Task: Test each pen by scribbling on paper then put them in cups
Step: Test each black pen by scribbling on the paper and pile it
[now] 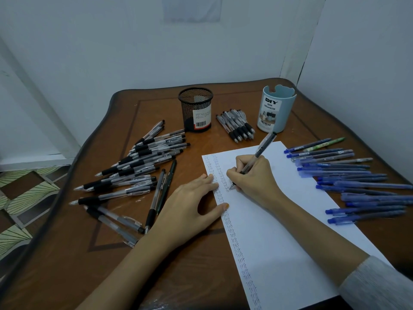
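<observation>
Right hand pinches pen, tip on paper near its left edge. Pen's long axis slants toward paper's far edge, tail aimed at blue cup just beyond it. Mesh cup sits beyond paper's far-left corner, likely longer reach. Left hand flat, fingers straight, pressing paper's left edge.

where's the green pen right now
In the head view, the green pen lies on the table at the far right. It is at the far end of the row of blue pens, right of the light blue cup.
</observation>
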